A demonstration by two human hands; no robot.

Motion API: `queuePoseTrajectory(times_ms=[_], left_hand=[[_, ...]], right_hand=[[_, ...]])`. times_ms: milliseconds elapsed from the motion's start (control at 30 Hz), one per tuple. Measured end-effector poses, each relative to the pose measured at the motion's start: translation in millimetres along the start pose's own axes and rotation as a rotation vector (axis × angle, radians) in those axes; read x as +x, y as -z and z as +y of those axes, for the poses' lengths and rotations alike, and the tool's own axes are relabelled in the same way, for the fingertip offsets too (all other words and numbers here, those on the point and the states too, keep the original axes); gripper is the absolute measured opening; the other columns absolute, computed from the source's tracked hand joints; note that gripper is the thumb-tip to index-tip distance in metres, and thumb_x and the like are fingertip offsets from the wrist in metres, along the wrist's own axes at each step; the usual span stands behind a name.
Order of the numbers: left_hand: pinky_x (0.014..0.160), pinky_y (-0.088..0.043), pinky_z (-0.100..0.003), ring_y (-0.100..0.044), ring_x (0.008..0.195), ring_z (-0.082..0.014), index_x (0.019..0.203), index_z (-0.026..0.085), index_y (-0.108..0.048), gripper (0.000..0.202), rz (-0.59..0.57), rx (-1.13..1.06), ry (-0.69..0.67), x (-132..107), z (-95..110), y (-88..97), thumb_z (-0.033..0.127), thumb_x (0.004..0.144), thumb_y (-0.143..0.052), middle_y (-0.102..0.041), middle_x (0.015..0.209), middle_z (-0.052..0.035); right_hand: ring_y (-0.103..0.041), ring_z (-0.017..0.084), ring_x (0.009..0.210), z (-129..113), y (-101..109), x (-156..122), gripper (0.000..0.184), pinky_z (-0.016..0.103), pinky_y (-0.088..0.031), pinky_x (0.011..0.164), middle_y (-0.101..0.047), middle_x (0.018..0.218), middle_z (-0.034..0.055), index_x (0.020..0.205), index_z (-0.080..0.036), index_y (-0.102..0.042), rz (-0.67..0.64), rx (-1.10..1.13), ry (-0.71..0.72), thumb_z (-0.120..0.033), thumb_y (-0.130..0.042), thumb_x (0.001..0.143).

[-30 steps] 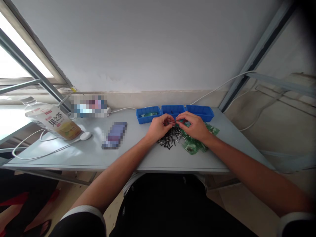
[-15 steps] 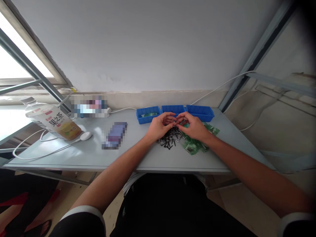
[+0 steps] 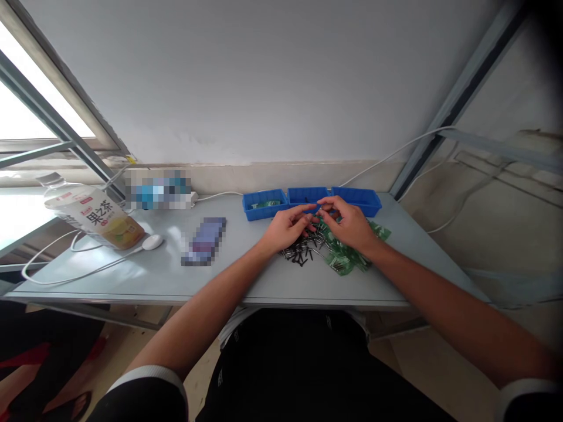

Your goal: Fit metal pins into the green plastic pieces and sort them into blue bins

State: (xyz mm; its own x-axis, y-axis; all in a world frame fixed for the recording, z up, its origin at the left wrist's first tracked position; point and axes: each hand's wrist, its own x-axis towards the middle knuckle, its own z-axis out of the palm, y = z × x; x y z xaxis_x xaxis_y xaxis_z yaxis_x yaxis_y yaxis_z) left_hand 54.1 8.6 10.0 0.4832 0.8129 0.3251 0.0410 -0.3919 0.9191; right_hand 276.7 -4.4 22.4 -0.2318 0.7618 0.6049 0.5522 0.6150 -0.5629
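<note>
My left hand is over the left side of a pile of dark screws, its index finger stretched forward and its thumb drawn in towards the other fingers. Whatever lies in that grip is too small to name. Close by on the right, my right hand pinches thumb and forefinger around something tiny and pale. A narrow gap separates the fingertips of both hands. Under and beside my right hand lie green plastic bags with small metal pieces showing through.
Behind my hands stand a left blue bin with a green packet in it, a middle blue bin and a right blue bin. Leftward are a blurred phone, a tilted drink bottle and a white cable. A wall rises behind.
My hands were together at the fingertips over the pile; now they have parted slightly. The right fingertips have shifted a little up and right, and the left thumb has dropped away from them.
</note>
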Motion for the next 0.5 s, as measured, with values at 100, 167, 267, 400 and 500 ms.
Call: queuePoseTrajectory(times_ms=[100, 167, 267, 400, 500], left_hand=[[0.082, -0.068, -0.037, -0.079, 0.106, -0.0272, 0.146, 0.017, -0.065, 0.048, -0.021, -0.007, -0.018, 0.9, -1.0, -1.4, 0.040, 0.104, -0.061, -0.078, 0.126, -0.0141], [0.085, -0.068, -0.038, -0.079, 0.110, -0.0277, 0.144, 0.017, -0.067, 0.046, -0.026, -0.001, -0.009, 1.7, -1.7, -1.4, 0.039, 0.104, -0.060, -0.077, 0.130, -0.0137], [0.088, -0.067, -0.040, -0.079, 0.109, -0.0271, 0.144, 0.018, -0.068, 0.046, -0.002, -0.007, 0.005, 2.5, -4.1, -0.3, 0.039, 0.104, -0.060, -0.079, 0.126, -0.0125], [0.095, -0.065, -0.042, -0.079, 0.108, -0.0261, 0.143, 0.020, -0.070, 0.046, 0.006, 0.044, 0.004, 2.7, -5.9, 1.9, 0.040, 0.103, -0.063, -0.078, 0.129, -0.0101], [0.101, -0.062, -0.041, -0.078, 0.107, -0.0254, 0.137, 0.021, -0.074, 0.043, 0.066, 0.131, 0.004, 2.9, -3.0, 3.6, 0.044, 0.102, -0.064, -0.079, 0.129, -0.0086]], right_hand=[[-0.077, 0.025, 0.093, 2.1, -0.7, -0.1, 0.020, 0.037, -0.062, 0.080, -0.081, 0.107, 0.0067, 0.117, -0.025, -0.072, 0.014, -0.014, 0.049, -0.033, -0.064, 0.101], [-0.077, 0.025, 0.091, 3.3, -0.6, -0.2, 0.016, 0.038, -0.062, 0.080, -0.081, 0.103, 0.0058, 0.111, -0.025, -0.075, 0.023, -0.034, 0.060, -0.033, -0.066, 0.100], [-0.075, 0.025, 0.084, 5.4, -0.3, 0.2, 0.011, 0.040, -0.062, 0.080, -0.081, 0.098, 0.0047, 0.101, -0.026, -0.077, 0.028, -0.068, 0.075, -0.033, -0.070, 0.098], [-0.073, 0.026, 0.090, 7.2, -0.7, 2.3, 0.011, 0.042, -0.062, 0.079, -0.079, 0.101, 0.0071, 0.097, -0.025, -0.078, 0.048, -0.026, 0.160, -0.034, -0.073, 0.098], [-0.073, 0.027, 0.095, 5.9, -1.2, 2.9, 0.013, 0.041, -0.062, 0.073, -0.076, 0.110, 0.0099, 0.102, -0.025, -0.079, 0.011, 0.013, 0.190, -0.036, -0.075, 0.096]])
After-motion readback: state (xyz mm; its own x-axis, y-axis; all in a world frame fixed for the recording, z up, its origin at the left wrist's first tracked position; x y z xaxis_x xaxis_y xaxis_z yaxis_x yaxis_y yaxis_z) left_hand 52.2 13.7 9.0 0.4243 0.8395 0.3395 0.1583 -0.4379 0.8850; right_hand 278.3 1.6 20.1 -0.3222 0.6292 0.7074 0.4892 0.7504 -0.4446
